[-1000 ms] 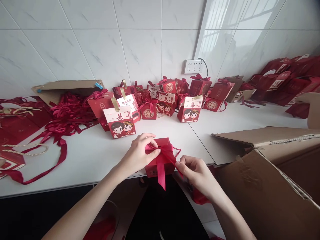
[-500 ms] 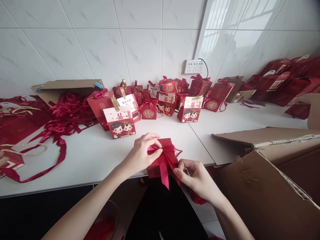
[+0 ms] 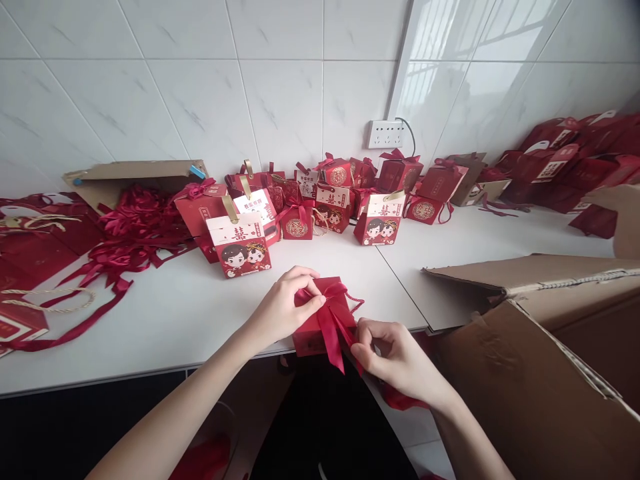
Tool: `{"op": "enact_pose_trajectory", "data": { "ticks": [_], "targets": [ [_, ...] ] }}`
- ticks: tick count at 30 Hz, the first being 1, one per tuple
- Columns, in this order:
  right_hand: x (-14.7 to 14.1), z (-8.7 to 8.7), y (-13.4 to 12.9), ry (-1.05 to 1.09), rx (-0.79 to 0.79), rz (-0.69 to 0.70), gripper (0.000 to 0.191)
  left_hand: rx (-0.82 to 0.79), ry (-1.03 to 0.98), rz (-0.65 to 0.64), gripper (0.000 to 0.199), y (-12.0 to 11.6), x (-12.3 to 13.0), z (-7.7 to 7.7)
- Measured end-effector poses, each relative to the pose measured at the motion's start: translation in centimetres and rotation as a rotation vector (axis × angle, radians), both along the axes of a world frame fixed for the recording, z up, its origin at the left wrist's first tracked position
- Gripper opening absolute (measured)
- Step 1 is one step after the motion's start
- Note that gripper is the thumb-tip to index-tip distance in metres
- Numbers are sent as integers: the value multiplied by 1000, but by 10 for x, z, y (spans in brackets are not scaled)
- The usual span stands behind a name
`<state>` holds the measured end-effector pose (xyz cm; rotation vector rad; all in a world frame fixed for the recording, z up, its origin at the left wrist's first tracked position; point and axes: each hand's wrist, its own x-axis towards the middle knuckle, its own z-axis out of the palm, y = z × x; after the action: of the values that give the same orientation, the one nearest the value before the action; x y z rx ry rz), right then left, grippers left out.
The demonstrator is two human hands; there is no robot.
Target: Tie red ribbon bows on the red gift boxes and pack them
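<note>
A small red gift box (image 3: 311, 341) sits at the front edge of the white table, with a red satin ribbon (image 3: 330, 333) tied in a bow on its top. My left hand (image 3: 295, 300) pinches the ribbon near the knot, thumb against fingers. Lower down on the right, my right hand (image 3: 383, 350) is closed on a ribbon tail beside the box. The other tail hangs loose over the box's front. A twisted red cord (image 3: 356, 305) shows at the box's right side.
Several finished-looking red boxes (image 3: 240, 247) stand along the tiled wall. Red ribbon bows (image 3: 140, 220) are heaped at the left by an open carton. A large cardboard box (image 3: 500, 360) stands at the right edge. A power strip (image 3: 385, 135) is on the wall.
My right hand has shifted slightly right and down with the ribbon tail. The loose tail has swung a little to the right. My left hand has stayed nearly in place.
</note>
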<state>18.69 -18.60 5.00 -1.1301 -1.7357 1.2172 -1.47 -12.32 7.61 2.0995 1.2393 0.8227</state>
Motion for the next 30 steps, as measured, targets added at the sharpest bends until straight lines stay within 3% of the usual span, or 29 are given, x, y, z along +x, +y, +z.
{"op": "enact_pose_trajectory", "data": {
  "ticks": [3,5,7,11,17,24,30],
  "targets": [
    [5,4,13,31,-13,-121,49,-17,-8,-14,15,-1,-2,0],
    [6,7,26,2,2,-283,55,-34,-45,1,23,-2,-5,1],
    [4,10,41,-59,15,-356,58,-36,-92,60,31,-2,-9,1],
    [-7,20,60,-161,9,-287,63,69,-29,195,23,1,-18,-2],
    [-23,26,65,-237,56,-172,49,136,72,279,24,-5,-20,-1],
    [-23,1,60,25,35,-210,47,-250,-61,236,36,-24,-19,10],
    [-28,-11,50,191,48,-317,49,-403,-255,218,34,-22,-19,-11]
  ]
}}
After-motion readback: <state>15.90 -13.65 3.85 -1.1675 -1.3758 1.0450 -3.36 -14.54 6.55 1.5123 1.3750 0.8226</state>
